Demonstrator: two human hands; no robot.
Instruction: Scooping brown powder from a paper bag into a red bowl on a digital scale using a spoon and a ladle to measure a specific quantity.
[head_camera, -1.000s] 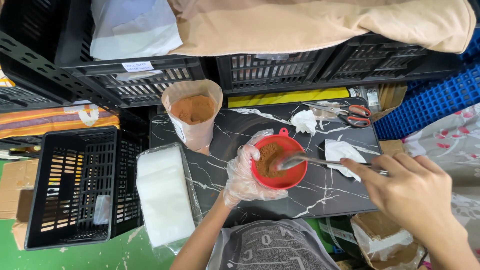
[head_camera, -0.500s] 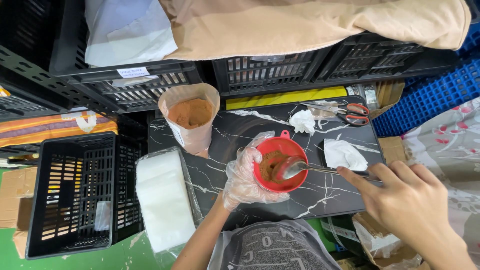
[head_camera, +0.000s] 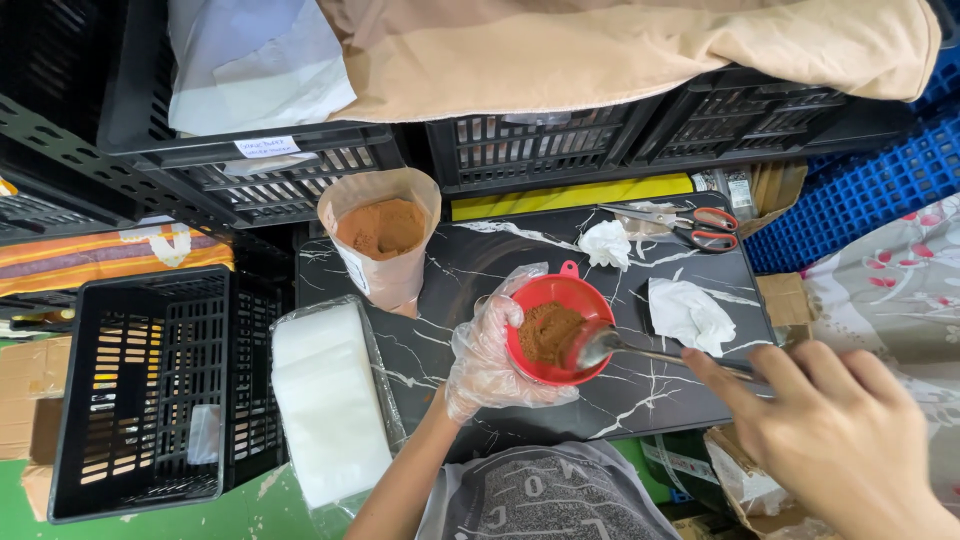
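Note:
My left hand (head_camera: 487, 352), in a clear plastic glove, grips a red funnel (head_camera: 558, 328) holding brown powder, above the black marble-patterned tabletop (head_camera: 470, 270). My right hand (head_camera: 830, 435) holds a metal spoon (head_camera: 640, 351) by its handle. The spoon's bowl rests at the funnel's lower right rim. An open bag of brown powder (head_camera: 383, 235) stands upright at the tabletop's back left.
A stack of clear plastic bags (head_camera: 328, 400) lies left of the tabletop, beside a black crate (head_camera: 140, 390). Scissors (head_camera: 690, 226) and crumpled white tissues (head_camera: 690, 312) lie at the back right. Black crates (head_camera: 560, 140) and a tan cloth (head_camera: 620, 50) sit behind.
The spoon has drawn back from the middle of the funnel to its lower right rim, and my right hand has moved down and right. The powder in the funnel looks fuller.

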